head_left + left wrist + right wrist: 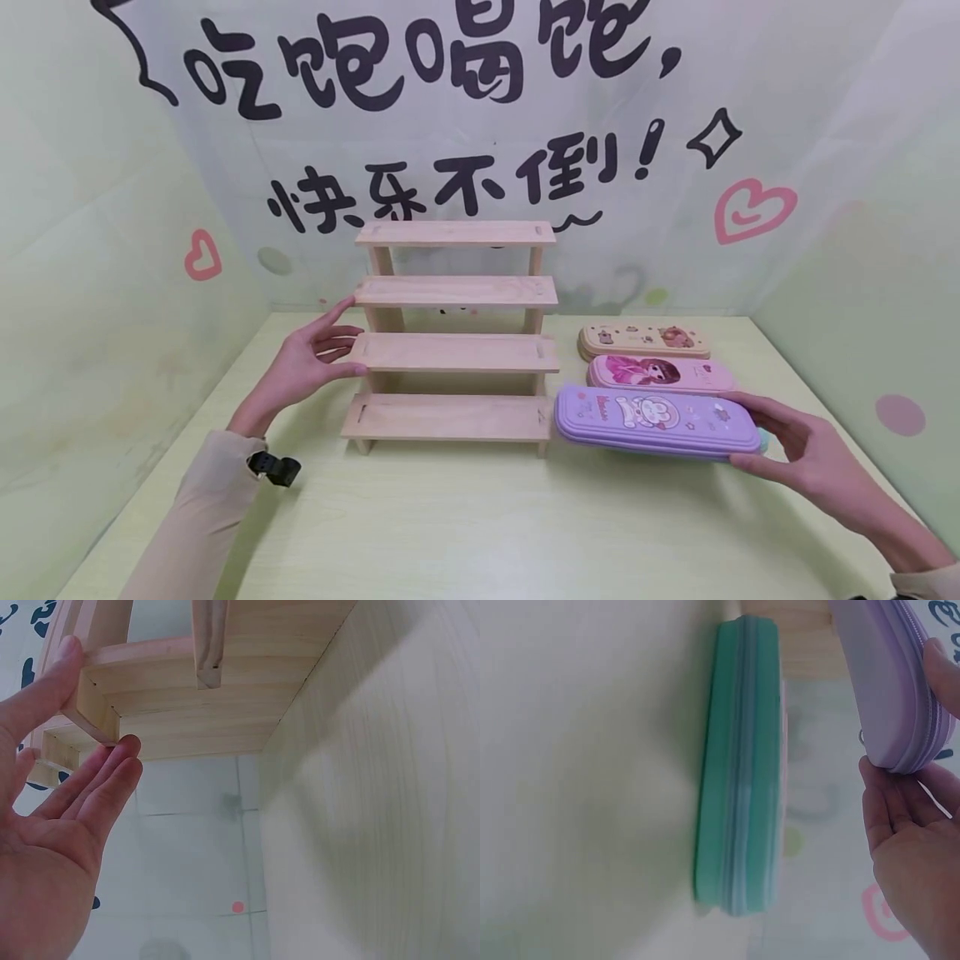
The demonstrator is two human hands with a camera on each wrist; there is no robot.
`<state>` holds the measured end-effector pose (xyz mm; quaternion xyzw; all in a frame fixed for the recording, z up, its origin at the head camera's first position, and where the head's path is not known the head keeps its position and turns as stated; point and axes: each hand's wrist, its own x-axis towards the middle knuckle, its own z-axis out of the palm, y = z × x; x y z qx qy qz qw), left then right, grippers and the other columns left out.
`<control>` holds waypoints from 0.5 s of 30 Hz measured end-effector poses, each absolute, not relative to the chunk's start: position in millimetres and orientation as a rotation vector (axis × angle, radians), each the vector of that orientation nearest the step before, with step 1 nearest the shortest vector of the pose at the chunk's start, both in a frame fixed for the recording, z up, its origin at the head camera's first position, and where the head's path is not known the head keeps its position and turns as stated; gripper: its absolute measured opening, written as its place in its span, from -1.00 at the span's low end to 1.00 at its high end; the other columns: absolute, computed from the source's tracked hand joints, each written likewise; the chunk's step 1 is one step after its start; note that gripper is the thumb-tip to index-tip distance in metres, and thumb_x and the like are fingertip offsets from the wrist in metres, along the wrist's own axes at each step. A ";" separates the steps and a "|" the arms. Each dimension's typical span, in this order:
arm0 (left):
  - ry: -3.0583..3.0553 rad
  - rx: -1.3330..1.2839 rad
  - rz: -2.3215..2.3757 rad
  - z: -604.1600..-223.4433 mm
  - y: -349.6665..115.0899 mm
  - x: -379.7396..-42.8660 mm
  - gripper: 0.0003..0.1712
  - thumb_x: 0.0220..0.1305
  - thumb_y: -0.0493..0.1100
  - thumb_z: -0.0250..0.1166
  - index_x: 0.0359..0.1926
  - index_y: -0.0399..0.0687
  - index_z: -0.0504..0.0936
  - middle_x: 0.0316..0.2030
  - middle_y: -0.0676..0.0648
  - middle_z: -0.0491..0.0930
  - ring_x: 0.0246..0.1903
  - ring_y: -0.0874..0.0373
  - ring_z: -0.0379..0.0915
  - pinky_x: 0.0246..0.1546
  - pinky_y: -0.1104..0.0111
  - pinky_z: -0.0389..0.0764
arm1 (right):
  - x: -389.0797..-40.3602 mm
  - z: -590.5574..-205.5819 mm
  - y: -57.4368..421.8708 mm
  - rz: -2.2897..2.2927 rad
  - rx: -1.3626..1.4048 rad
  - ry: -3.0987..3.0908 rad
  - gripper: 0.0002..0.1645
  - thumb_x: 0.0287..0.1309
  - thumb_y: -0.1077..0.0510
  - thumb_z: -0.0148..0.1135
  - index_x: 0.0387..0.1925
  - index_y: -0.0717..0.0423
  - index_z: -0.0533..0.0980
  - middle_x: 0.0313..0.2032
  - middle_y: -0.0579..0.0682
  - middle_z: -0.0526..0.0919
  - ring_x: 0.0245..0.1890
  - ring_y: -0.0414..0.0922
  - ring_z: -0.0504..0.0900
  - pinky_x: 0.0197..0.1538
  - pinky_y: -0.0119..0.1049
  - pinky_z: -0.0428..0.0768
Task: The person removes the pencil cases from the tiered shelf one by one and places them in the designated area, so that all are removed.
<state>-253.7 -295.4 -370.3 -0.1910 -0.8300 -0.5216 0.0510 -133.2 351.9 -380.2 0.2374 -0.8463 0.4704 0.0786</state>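
Note:
A pale wooden four-tier display rack [450,354] stands on the table. My left hand [296,371] holds its left side, thumb at the front edge of one tier and index finger up at the tier above; the left wrist view shows the other fingers [112,787] around the end of a board. My right hand [802,450] grips the right end of a purple pencil case [660,421] with a cartoon lid, thumb in front and fingers behind. The case is raised, its left end beside the rack's lowest tier. Below it lies a green pencil case [739,765], mostly hidden in the head view.
Behind the purple case lie a pink pencil case [705,375] with a doll picture and a tan pencil case [637,340]. A printed cloth backdrop [480,125] stands behind the table [450,525], with cloth walls at both sides.

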 end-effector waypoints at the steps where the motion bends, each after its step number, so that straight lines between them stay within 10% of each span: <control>1: -2.529 -0.579 -1.588 -370.4 -295.4 -253.9 0.24 0.10 -0.32 0.64 0.67 0.35 0.17 0.27 -0.31 0.56 0.28 -0.24 0.50 0.28 0.09 0.56 | -130.8 -381.8 355.1 1.403 0.701 -2.544 -0.13 0.09 0.59 0.42 0.45 0.34 0.39 0.23 -0.04 0.63 0.24 -0.30 0.56 0.20 -0.62 0.51; 15: -2.525 -0.578 -1.592 -372.1 -296.4 -256.4 0.24 0.10 -0.33 0.65 0.66 0.35 0.18 0.27 -0.31 0.56 0.27 -0.27 0.49 0.28 0.07 0.56 | -104.1 -408.8 398.6 1.351 0.621 -2.607 -0.13 0.05 0.63 0.39 0.43 0.33 0.40 0.26 -0.05 0.62 0.26 -0.33 0.53 0.14 -0.68 0.50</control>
